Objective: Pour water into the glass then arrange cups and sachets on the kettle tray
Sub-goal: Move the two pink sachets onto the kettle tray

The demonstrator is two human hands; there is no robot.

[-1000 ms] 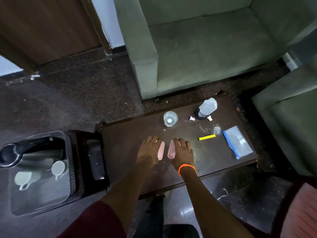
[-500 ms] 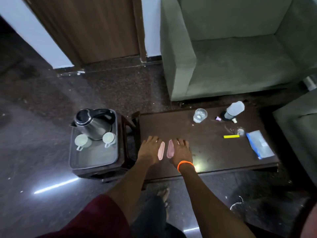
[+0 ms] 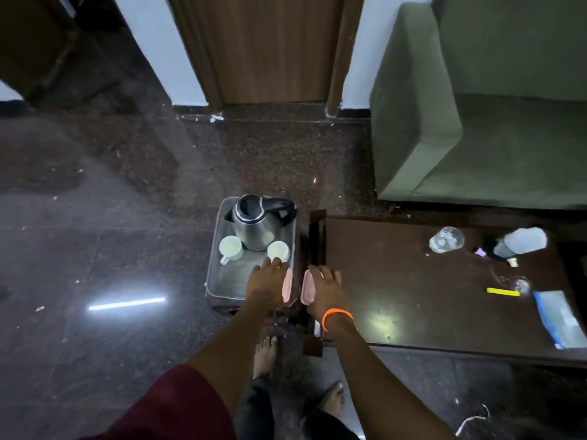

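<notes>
My left hand [image 3: 266,284] hovers over the near right part of the grey kettle tray [image 3: 222,281] and holds a pink sachet [image 3: 287,287] along its thumb side. Over the dark table's [image 3: 413,300] left end, my right hand [image 3: 324,292] holds a second pink sachet [image 3: 307,288]. On the tray stand a steel kettle [image 3: 257,225] and two white cups [image 3: 230,248] [image 3: 278,250]. A glass [image 3: 446,239] with water and a tilted plastic bottle [image 3: 521,241] are at the table's far side.
A yellow sachet [image 3: 502,292] and a clear zip bag with a blue edge [image 3: 559,317] lie at the table's right. A green sofa [image 3: 476,122] stands behind the table, a wooden door [image 3: 263,49] behind the tray. My bare feet [image 3: 265,355] are on the floor.
Both hands have carried the pink sachets left, from the middle of the table to the table's left end and the tray. The view has swung left.
</notes>
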